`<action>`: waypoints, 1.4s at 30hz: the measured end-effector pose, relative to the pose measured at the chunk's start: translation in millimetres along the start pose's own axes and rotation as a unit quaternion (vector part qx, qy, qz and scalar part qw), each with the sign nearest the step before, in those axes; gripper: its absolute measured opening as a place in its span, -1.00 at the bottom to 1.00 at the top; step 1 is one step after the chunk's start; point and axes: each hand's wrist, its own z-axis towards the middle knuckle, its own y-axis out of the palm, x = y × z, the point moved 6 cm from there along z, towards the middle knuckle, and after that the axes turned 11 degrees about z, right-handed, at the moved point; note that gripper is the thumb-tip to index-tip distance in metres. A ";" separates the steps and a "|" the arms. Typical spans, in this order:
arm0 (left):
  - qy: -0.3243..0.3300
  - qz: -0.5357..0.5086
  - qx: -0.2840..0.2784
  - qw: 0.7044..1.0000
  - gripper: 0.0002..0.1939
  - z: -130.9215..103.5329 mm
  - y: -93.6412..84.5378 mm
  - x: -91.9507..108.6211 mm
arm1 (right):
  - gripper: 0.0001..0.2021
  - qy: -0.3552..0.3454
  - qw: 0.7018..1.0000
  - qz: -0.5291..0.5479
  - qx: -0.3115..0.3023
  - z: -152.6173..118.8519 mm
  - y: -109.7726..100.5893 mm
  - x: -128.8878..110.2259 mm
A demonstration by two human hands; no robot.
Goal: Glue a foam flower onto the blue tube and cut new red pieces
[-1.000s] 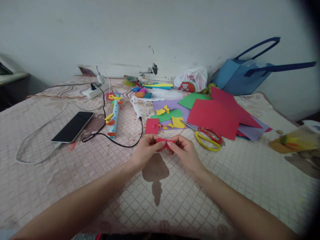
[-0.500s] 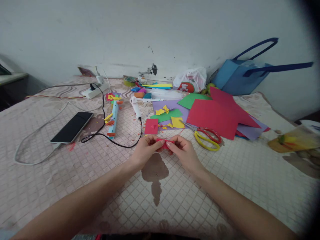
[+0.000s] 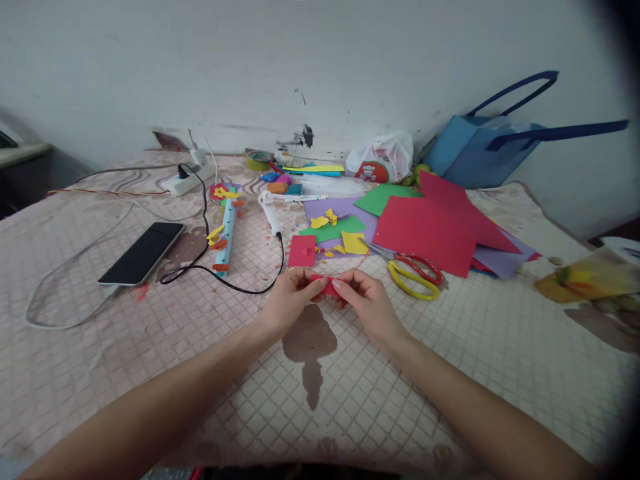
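Between my two hands is a small red piece (image 3: pixel 329 287), paper or foam sheet by its look, pinched at both ends above the table. My left hand (image 3: pixel 295 297) grips its left end with thumb and fingers. On the other end my right hand (image 3: pixel 365 297) pinches in the same way. Fingers hide much of the piece. Just beyond my left hand lies a red square (image 3: pixel 302 251) with small scraps on it. A yellow square (image 3: pixel 355 243) rests past my right hand, and scissors (image 3: pixel 414 277) with red and yellow handles lie to its right.
At left are a phone (image 3: pixel 143 254) on a cable, a power strip (image 3: pixel 186 180) and a decorated light-blue strip (image 3: pixel 226 233). A white glue gun (image 3: pixel 271 213) trails a black cord. Large red sheets (image 3: pixel 430 230), a blue bag (image 3: pixel 480 153) and a drink cup (image 3: pixel 583 279) are at right.
Both hands keep their pinch on the red piece; a little more of it shows flat between the thumbs. The view has shifted very slightly.
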 end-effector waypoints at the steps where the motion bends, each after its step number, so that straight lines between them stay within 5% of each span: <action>1: 0.000 0.004 -0.001 1.000 -0.77 0.1 -0.2 -0.2 | -0.82 0.000 1.000 0.002 -0.002 0.0 0.2 -0.3; 10: 0.016 0.024 -0.043 0.999 -0.78 -0.9 2.7 2.7 | -0.77 0.008 1.000 0.012 -0.005 1.1 -0.9 0.1; 17: -0.011 0.014 -0.032 0.999 -0.80 -1.8 2.4 3.8 | -0.49 0.071 0.992 0.101 -0.007 6.7 -7.3 5.0; 26: -0.008 0.037 -0.057 0.998 -0.80 -0.9 4.0 0.4 | -0.76 0.049 0.995 -0.010 -0.083 6.8 -4.3 -0.5; 36: 0.017 0.149 -0.076 0.986 -0.83 0.1 3.7 -0.7 | -0.82 0.019 0.980 -0.111 -0.166 5.9 -0.3 -10.1; 42: 0.035 0.116 -0.086 0.989 -0.81 1.0 4.5 0.7 | -0.80 0.018 0.980 -0.114 -0.164 5.7 -0.1 -10.5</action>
